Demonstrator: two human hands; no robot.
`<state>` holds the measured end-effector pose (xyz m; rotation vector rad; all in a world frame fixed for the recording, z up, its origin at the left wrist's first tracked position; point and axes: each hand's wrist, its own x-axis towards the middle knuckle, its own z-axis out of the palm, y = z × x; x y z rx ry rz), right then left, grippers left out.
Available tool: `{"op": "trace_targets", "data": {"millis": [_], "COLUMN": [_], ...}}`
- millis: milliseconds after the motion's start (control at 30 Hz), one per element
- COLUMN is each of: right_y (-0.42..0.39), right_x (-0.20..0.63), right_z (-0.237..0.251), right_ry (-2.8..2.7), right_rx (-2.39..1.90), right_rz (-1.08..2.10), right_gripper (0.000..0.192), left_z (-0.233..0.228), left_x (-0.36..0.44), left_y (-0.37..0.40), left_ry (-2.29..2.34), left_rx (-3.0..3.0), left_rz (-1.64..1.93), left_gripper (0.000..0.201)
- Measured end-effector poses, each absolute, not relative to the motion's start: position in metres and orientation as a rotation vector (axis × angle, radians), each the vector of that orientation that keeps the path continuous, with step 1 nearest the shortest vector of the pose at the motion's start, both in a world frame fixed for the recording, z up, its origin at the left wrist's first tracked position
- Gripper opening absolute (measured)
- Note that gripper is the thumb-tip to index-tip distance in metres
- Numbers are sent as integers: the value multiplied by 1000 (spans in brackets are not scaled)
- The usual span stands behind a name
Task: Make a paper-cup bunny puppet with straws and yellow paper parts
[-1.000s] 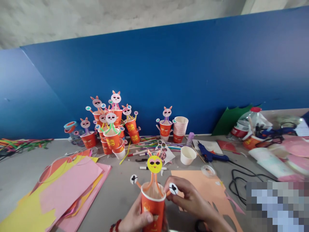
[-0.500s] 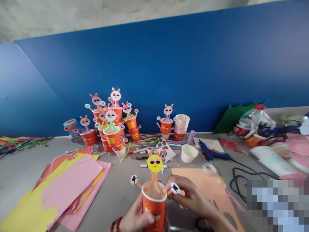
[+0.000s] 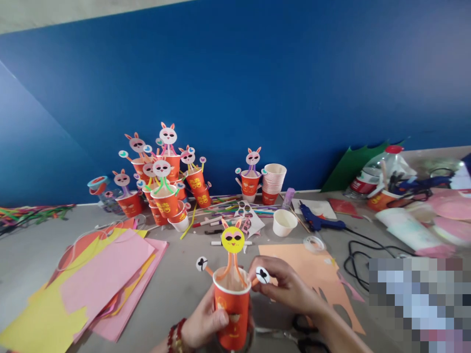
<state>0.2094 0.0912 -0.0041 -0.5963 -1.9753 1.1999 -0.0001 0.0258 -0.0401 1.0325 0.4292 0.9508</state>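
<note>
My left hand (image 3: 202, 321) is wrapped round a red paper cup (image 3: 231, 309), held upright near the front of the table. A yellow rabbit face (image 3: 233, 239) with pink eye patches stands above the rim on bent orange pipe cleaners (image 3: 230, 264). On the cup's left side an orange arm ends in a white paper disc (image 3: 201, 264) with a black mark. The fingers of my right hand (image 3: 290, 289) are closed on the other orange arm at the right rim, behind its white disc (image 3: 262, 275). Below the right hand lie black-handled scissors (image 3: 290, 335), partly covered.
Several rabbit cups (image 3: 165, 201) stand at back left, another (image 3: 250, 184) beside stacked cups (image 3: 274, 179). Coloured paper (image 3: 106, 274) lies left, an orange sheet (image 3: 305, 264) right. A white cup (image 3: 284, 223), tape roll (image 3: 314, 243) and blue glue gun (image 3: 320, 223) with cord lie beyond.
The camera view has tilted down slightly, so the scissors show more. My hands keep the same hold on the cup and its right arm.
</note>
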Motion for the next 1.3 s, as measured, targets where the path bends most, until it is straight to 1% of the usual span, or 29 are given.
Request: {"op": "trace_targets", "data": {"millis": [367,567,833,1100,1300], "right_y": [89,89,85,85,83], "right_x": [209,209,203,201,201], "right_z": [2,2,-2,-3,-4], "right_ry": [-1957,-1974,-1912,-1893,-1890], "right_rx": [-586,-605,-769,-742,-703], "right_rz": [1221,1207,1178,1166,1171], "right_gripper": [10,10,7,9,12], "left_z": [-42,-43,-44,-43,-62], "left_x": [-3,-3,-1,-1,-5], "left_y": [26,27,25,25,23], "left_ry": [458,472,513,483,485], "left_rx": [1062,1060,960,1004,1047], "left_rz": [924,918,902,879,910], "left_gripper": [71,64,60,68,70]}}
